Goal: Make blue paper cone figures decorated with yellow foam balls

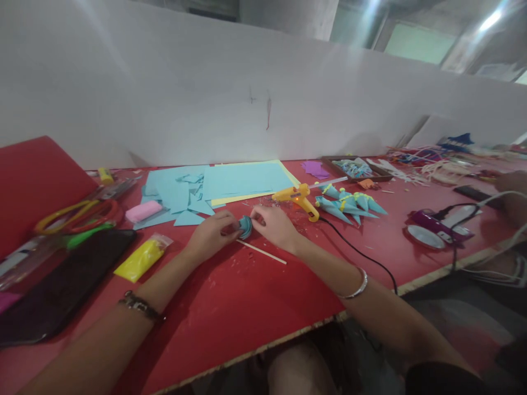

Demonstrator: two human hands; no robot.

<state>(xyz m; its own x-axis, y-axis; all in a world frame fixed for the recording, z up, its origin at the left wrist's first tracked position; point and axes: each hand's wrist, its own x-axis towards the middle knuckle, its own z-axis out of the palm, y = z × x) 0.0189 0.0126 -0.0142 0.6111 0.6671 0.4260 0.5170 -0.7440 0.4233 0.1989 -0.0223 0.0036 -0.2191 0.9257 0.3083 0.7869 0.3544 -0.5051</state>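
Observation:
Between my two hands is a small rolled blue paper piece (pixel 246 226). My left hand (pixel 214 236) pinches its left side, with the fingertips curled together. The fingers of my right hand (pixel 274 226) are closed on its right edge. A thin pale stick (pixel 263 252) lies on the red table (pixel 247 307) just below the hands. Behind my right hand rests a yellow glue gun (pixel 302 201) with a clear glue stick in its back. Blue paper sheets (pixel 247 180) and cut blue pieces (pixel 175 192) lie beyond my hands.
Blue paper cones (pixel 349 206) with yellow trim lie right of the glue gun, near a tray (pixel 381 176). On the left are a yellow packet (pixel 142 259), pink clay (pixel 144 211), scissors (pixel 96 215) and a black phone-like slab (pixel 66 285). Another person's hand (pixel 513 189) is far right.

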